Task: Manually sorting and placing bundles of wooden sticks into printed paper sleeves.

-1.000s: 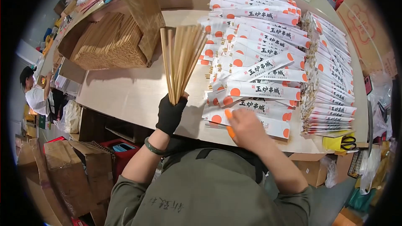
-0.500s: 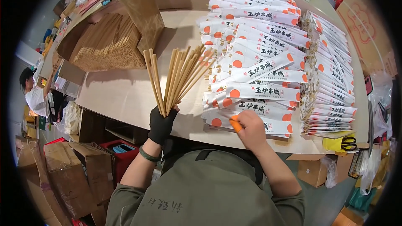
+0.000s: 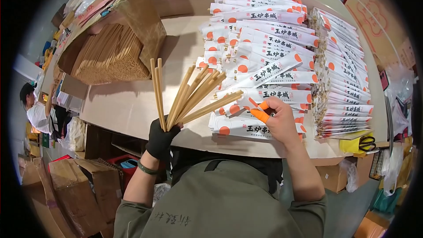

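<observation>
My left hand (image 3: 160, 139), in a black glove, grips a fanned bunch of wooden chopsticks (image 3: 187, 94) by their lower ends, held upright above the near table edge. My right hand (image 3: 275, 120), bare with orange finger cots on two fingers, pinches the end of a white paper sleeve with an orange dot (image 3: 260, 97); the rightmost chopsticks of the fan point into that sleeve. Under and beyond it lies a wide heap of the same white sleeves (image 3: 269, 48) spread over the table.
An open brown carton of loose chopsticks (image 3: 110, 55) stands at the left of the beige table (image 3: 128, 105). Stacked filled sleeves (image 3: 341, 92) line the right side. Scissors (image 3: 368, 143) lie at the right corner. Cardboard boxes (image 3: 70, 189) sit below left; another person (image 3: 37, 110) stands far left.
The chopstick bunch in my left hand has spread from a tight bundle into a fan. My right hand moved up from the lowest sleeves and took hold of one sleeve's end.
</observation>
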A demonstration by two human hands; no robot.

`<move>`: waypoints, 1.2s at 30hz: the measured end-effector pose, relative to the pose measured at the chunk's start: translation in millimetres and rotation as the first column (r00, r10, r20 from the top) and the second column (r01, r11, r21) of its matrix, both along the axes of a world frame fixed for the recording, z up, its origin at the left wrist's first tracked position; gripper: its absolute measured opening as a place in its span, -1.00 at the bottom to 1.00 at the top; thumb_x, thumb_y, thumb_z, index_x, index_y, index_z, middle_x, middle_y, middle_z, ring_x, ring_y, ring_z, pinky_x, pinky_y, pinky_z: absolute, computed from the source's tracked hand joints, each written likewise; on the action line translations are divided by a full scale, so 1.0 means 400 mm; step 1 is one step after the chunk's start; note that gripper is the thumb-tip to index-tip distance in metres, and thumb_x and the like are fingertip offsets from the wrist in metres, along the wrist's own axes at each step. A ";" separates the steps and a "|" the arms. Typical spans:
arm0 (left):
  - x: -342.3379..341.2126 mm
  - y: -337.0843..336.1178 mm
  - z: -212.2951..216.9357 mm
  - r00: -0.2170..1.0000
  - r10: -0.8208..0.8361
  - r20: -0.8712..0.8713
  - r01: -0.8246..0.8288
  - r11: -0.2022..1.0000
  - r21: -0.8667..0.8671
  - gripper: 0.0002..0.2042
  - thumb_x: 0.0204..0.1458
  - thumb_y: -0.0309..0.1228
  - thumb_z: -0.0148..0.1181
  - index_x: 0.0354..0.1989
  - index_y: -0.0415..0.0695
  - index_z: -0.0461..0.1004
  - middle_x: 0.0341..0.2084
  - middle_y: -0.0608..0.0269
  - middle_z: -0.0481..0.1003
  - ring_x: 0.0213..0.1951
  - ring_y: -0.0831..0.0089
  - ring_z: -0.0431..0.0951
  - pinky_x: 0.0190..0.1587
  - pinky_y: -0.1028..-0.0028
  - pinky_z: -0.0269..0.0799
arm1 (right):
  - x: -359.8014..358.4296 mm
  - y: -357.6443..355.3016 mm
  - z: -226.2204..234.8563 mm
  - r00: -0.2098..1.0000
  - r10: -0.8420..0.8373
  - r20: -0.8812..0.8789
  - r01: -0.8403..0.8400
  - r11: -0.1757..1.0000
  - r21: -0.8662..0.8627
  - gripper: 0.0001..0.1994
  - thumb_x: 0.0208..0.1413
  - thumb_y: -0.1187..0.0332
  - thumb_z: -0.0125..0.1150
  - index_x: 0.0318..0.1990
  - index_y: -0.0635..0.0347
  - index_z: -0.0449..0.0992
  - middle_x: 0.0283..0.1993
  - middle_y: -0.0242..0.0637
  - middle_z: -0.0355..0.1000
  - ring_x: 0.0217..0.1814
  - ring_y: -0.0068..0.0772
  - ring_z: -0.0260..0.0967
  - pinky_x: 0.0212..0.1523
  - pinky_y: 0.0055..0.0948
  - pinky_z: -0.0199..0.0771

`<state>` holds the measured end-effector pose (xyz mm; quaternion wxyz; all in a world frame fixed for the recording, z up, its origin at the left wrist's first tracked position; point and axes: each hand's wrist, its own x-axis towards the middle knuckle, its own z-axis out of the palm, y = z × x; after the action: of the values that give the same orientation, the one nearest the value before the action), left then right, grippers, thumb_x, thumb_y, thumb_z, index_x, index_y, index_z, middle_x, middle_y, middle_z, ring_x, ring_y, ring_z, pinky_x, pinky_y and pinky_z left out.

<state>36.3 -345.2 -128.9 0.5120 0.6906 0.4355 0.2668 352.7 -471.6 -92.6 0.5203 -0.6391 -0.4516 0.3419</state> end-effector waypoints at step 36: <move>0.253 -0.031 0.052 0.883 0.024 0.468 0.120 0.954 -0.275 -0.59 0.23 -0.15 0.01 -0.02 -0.29 0.43 -0.07 0.16 0.49 -0.03 0.43 0.45 0.02 0.43 0.34 | -0.148 0.101 0.017 0.425 0.050 0.904 -0.377 0.918 0.127 -0.88 -0.12 0.41 0.15 -0.36 0.16 0.48 -0.34 -0.27 0.42 -0.29 -0.24 0.37 -0.26 -0.33 0.38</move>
<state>137.4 -357.8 -107.9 0.7054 0.5324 0.3172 0.3440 293.5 -431.1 -86.0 0.2529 -0.5682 -0.7813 -0.0530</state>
